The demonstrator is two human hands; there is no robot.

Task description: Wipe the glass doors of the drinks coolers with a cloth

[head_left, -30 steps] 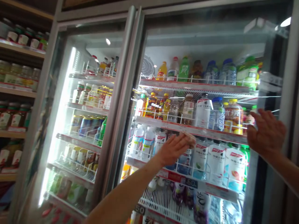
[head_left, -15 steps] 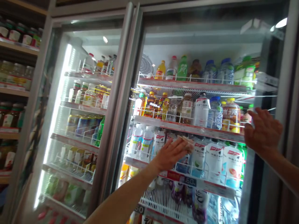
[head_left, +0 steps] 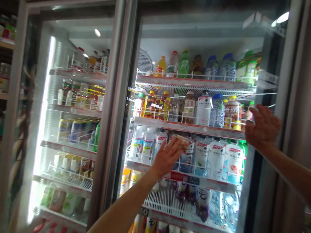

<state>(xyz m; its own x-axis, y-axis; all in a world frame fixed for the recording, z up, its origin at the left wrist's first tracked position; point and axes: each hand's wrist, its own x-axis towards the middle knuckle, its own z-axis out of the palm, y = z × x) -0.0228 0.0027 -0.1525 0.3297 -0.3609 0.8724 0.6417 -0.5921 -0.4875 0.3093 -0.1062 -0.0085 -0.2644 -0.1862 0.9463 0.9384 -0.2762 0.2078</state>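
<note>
My left hand (head_left: 167,159) lies with fingers stretched along the glass door (head_left: 199,34) of a drinks fridge, in front of the third shelf of bottles. A pale, crumpled cloth (head_left: 181,142) is under its fingertips, held against the glass and partly hidden by them. Farther right, my right hand (head_left: 263,127) is open with fingers spread, close to the door's right edge. It holds nothing; whether its palm touches the glass I cannot tell. Behind the door stand white-labelled bottles (head_left: 217,158), and a purple bottle (head_left: 202,202) is below them.
A second glass door to the left, beyond the metal frame (head_left: 121,97), shows shelves of cans (head_left: 77,131) and bottles. Open shelving with jars (head_left: 5,77) stands at the far left. A dark price tag (head_left: 193,180) sits on a shelf edge.
My left hand and the cloth have slid slightly left across the glass. The right hand stays near the door's right edge. The whole view has shifted a little to the right.
</note>
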